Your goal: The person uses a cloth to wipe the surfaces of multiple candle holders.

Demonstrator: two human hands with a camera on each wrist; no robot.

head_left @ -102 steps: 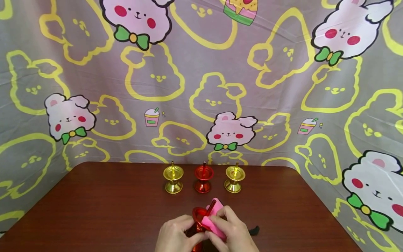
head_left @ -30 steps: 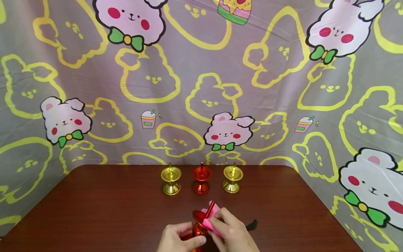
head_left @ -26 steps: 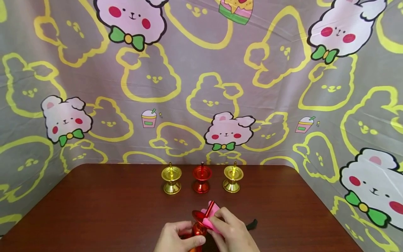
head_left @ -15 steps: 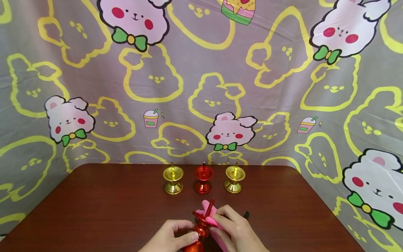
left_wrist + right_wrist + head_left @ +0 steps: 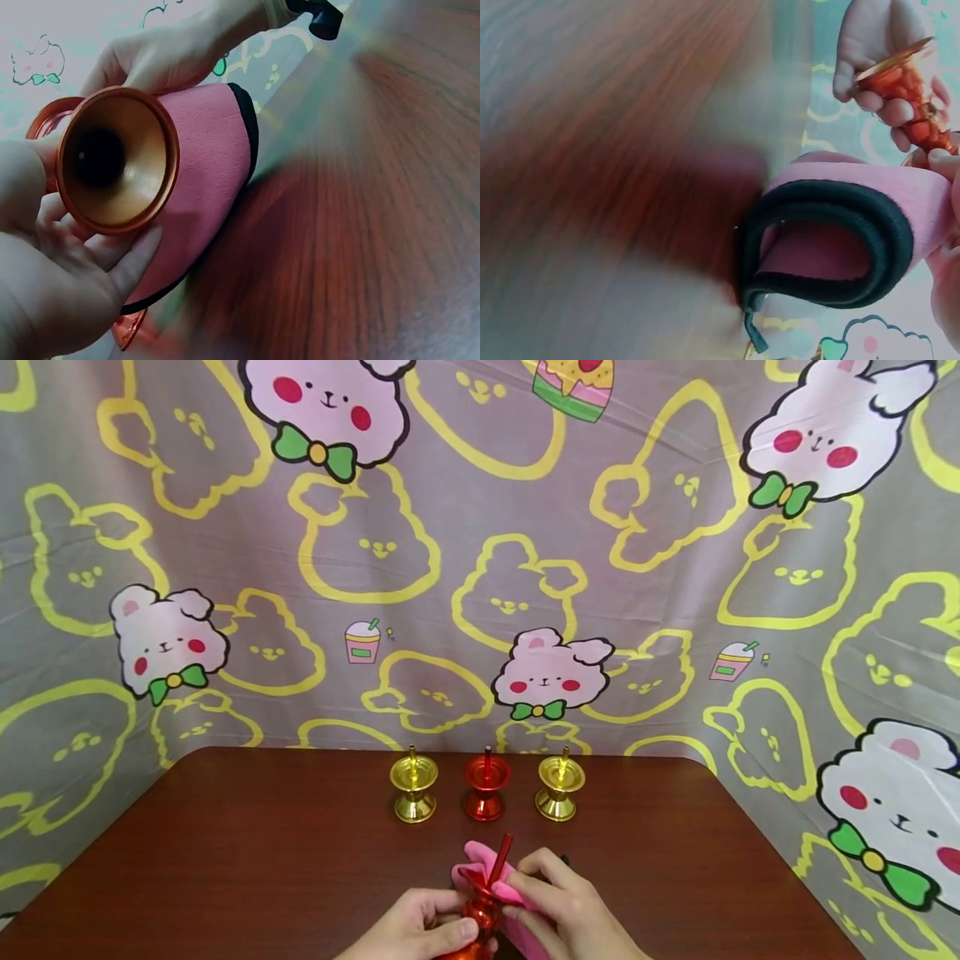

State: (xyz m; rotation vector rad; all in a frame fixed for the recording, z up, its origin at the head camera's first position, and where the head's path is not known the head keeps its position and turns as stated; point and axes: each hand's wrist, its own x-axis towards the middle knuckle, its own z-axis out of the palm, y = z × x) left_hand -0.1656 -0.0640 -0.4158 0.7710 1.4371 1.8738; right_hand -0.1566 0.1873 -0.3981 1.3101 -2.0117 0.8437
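Observation:
My left hand point(image 5: 420, 927) grips a red metallic candle holder point(image 5: 480, 917) by its stem, tilted above the table. A shiny red rod point(image 5: 501, 860) rises from its dish. In the left wrist view the holder's hollow flared base point(image 5: 146, 165) faces the camera. My right hand point(image 5: 573, 906) pinches a pink cloth point(image 5: 480, 853) with black edging against the dish, and part of the cloth lies behind the dish on its far side. The right wrist view shows the cloth point(image 5: 930, 199) hanging in a rolled loop below the held candle holder point(image 5: 900, 82).
At the back of the brown table point(image 5: 247, 843) stand a gold candle holder point(image 5: 414, 789), a red one point(image 5: 486, 789) and another gold one point(image 5: 559, 789) in a row. A patterned curtain point(image 5: 420, 627) hangs behind and along both sides.
The pink cloth has shifted leftward round the far side of the dish. The held candle holder's rod now stands more upright. The dark strap end at right is mostly hidden behind my right hand.

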